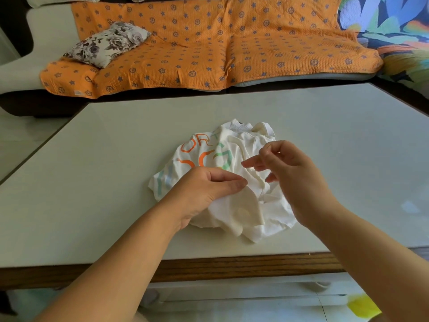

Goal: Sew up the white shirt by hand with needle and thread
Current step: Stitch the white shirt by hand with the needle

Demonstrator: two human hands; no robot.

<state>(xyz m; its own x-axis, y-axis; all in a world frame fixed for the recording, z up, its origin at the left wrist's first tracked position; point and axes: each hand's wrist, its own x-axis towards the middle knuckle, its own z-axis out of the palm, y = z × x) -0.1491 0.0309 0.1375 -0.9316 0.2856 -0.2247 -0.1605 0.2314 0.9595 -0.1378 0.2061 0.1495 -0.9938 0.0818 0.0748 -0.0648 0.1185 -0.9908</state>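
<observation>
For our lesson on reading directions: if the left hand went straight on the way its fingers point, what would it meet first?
Probably a raised fold of the shirt, just ahead of the left hand. Beyond it is the right hand, maybe hovering higher; depth is unclear.

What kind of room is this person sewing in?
Probably a home living room: a sofa with an orange throw and a floral cushion stands behind the table where the shirt lies.

White shirt, orange and green letters. Orange throw with blue stars; grey-flowered pillow. Pale table.
</observation>
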